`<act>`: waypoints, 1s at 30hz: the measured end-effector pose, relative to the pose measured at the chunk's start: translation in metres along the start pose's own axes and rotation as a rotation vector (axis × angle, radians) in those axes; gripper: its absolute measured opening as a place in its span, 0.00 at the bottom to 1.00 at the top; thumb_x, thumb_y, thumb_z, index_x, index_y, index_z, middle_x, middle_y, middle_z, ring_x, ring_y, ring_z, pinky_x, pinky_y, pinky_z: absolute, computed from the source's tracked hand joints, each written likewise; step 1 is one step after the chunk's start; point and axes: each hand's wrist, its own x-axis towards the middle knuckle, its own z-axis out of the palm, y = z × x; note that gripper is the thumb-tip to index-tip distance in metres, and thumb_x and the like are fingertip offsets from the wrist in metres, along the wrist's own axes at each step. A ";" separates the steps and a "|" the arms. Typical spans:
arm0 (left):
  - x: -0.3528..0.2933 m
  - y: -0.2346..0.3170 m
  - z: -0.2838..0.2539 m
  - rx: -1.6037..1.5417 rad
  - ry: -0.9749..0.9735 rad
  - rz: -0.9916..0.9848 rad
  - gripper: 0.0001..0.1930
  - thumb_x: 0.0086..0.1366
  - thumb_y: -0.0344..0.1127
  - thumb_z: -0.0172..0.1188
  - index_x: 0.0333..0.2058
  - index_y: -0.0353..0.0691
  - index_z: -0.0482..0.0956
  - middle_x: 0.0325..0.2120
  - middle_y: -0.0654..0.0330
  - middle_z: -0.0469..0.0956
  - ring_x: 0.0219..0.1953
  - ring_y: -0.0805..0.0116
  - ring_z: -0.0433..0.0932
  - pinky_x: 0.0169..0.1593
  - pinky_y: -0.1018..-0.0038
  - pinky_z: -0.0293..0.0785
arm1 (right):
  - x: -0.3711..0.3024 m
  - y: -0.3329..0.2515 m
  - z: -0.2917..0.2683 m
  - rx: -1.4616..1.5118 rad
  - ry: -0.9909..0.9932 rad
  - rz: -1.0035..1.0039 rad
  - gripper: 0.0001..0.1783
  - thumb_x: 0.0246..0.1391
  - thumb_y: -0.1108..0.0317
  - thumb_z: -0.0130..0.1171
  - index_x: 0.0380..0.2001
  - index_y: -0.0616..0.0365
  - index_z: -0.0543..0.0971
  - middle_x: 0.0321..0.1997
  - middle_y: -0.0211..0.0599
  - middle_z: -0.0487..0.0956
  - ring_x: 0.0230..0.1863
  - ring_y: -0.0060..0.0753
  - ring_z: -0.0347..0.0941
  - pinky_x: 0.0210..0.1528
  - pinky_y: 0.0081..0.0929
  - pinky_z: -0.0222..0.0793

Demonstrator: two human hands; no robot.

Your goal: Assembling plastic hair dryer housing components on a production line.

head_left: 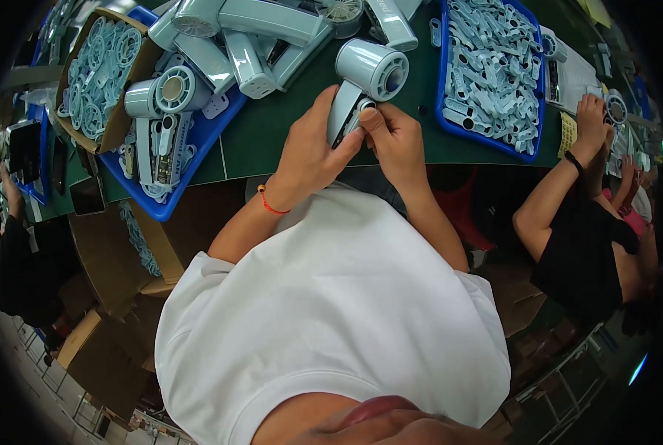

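Observation:
A pale blue handheld fan with a round barrel-shaped head is between my hands above the green table. My left hand is wrapped round its handle from the left. The fingers of my right hand are closed on the handle's right side, with the thumb pressed on it near a small light-coloured part. A dark opening shows along the handle. Whether that small part is loose or fixed cannot be made out. The fan's head points up and to the right, and my fingers cover the handle's lower end.
Several pale blue fan housings are piled at the back. On the left, a cardboard box of ring grilles stands by a blue tray holding fan parts. A blue bin of small parts sits right. People work on both sides.

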 end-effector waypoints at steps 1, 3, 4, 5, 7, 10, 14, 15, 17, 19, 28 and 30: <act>0.001 0.003 -0.001 -0.035 -0.029 -0.029 0.30 0.55 0.35 0.60 0.53 0.29 0.61 0.35 0.46 0.75 0.34 0.55 0.77 0.38 0.68 0.72 | 0.000 0.001 0.000 0.031 0.005 -0.013 0.25 0.56 0.47 0.54 0.22 0.61 0.74 0.16 0.24 0.68 0.18 0.14 0.60 0.19 0.15 0.54; 0.002 0.003 -0.003 -0.066 -0.052 -0.057 0.28 0.56 0.34 0.58 0.54 0.29 0.62 0.34 0.49 0.76 0.33 0.62 0.77 0.38 0.72 0.72 | 0.004 0.001 -0.002 0.048 -0.025 0.008 0.25 0.55 0.49 0.56 0.23 0.63 0.75 0.15 0.27 0.69 0.18 0.15 0.61 0.19 0.18 0.55; 0.002 0.002 -0.003 -0.152 -0.077 -0.095 0.28 0.56 0.35 0.59 0.53 0.29 0.62 0.34 0.47 0.76 0.33 0.58 0.77 0.38 0.70 0.72 | 0.006 0.001 -0.003 0.064 -0.052 0.030 0.24 0.53 0.50 0.58 0.23 0.65 0.76 0.14 0.29 0.70 0.17 0.16 0.62 0.20 0.20 0.56; 0.002 0.002 -0.003 -0.238 -0.104 -0.132 0.29 0.56 0.37 0.59 0.52 0.29 0.62 0.34 0.46 0.75 0.33 0.54 0.78 0.37 0.69 0.73 | 0.008 0.002 -0.004 0.065 -0.051 0.030 0.24 0.53 0.50 0.58 0.23 0.65 0.76 0.14 0.29 0.70 0.17 0.16 0.62 0.20 0.20 0.56; 0.000 0.003 -0.005 -0.249 -0.102 -0.135 0.28 0.56 0.36 0.59 0.52 0.29 0.62 0.33 0.47 0.76 0.33 0.56 0.78 0.37 0.69 0.72 | 0.010 0.005 -0.005 0.099 -0.121 0.040 0.25 0.54 0.49 0.58 0.22 0.65 0.75 0.14 0.28 0.69 0.18 0.15 0.61 0.20 0.20 0.56; 0.002 0.000 -0.005 -0.288 -0.095 -0.155 0.28 0.55 0.36 0.59 0.52 0.29 0.63 0.31 0.48 0.76 0.32 0.59 0.77 0.36 0.70 0.72 | 0.008 -0.002 -0.002 0.056 -0.068 0.037 0.26 0.53 0.49 0.58 0.21 0.65 0.75 0.14 0.29 0.70 0.17 0.16 0.62 0.20 0.19 0.56; 0.005 0.002 -0.010 -0.385 -0.127 -0.254 0.29 0.54 0.36 0.60 0.53 0.30 0.63 0.30 0.51 0.76 0.31 0.63 0.76 0.36 0.72 0.72 | 0.007 -0.004 -0.001 0.025 -0.057 0.007 0.27 0.55 0.45 0.54 0.20 0.61 0.73 0.16 0.25 0.68 0.18 0.14 0.60 0.19 0.15 0.53; 0.005 0.001 -0.010 -0.384 -0.124 -0.254 0.29 0.54 0.36 0.60 0.53 0.30 0.63 0.30 0.51 0.76 0.31 0.63 0.76 0.36 0.72 0.72 | 0.007 -0.005 -0.005 -0.003 -0.098 0.052 0.26 0.55 0.44 0.54 0.24 0.61 0.74 0.19 0.27 0.70 0.20 0.15 0.62 0.21 0.15 0.56; 0.004 -0.003 -0.010 -0.408 -0.117 -0.208 0.30 0.54 0.36 0.61 0.54 0.31 0.63 0.31 0.53 0.75 0.32 0.67 0.75 0.35 0.75 0.72 | 0.006 -0.007 -0.005 -0.031 -0.141 0.092 0.26 0.54 0.44 0.54 0.28 0.61 0.74 0.22 0.29 0.72 0.23 0.16 0.65 0.24 0.16 0.59; 0.002 -0.008 -0.005 -0.351 -0.071 -0.065 0.30 0.54 0.36 0.61 0.54 0.31 0.63 0.32 0.53 0.75 0.31 0.68 0.75 0.35 0.76 0.72 | 0.003 -0.003 0.000 0.032 0.007 -0.081 0.31 0.52 0.43 0.57 0.45 0.61 0.71 0.37 0.34 0.74 0.37 0.23 0.69 0.38 0.21 0.66; -0.017 -0.008 -0.010 -0.013 0.267 0.323 0.34 0.51 0.30 0.60 0.57 0.35 0.59 0.52 0.49 0.59 0.51 0.59 0.62 0.51 0.68 0.62 | 0.010 -0.017 -0.002 -0.173 0.003 -0.603 0.22 0.44 0.76 0.58 0.45 0.61 0.66 0.41 0.39 0.71 0.44 0.35 0.69 0.49 0.29 0.66; -0.025 -0.019 -0.012 -0.107 0.218 0.194 0.23 0.52 0.25 0.57 0.49 0.34 0.70 0.40 0.54 0.69 0.38 0.67 0.70 0.40 0.76 0.67 | 0.015 -0.013 0.000 0.067 0.050 -0.781 0.20 0.40 0.80 0.57 0.40 0.59 0.66 0.35 0.37 0.71 0.39 0.33 0.70 0.44 0.29 0.68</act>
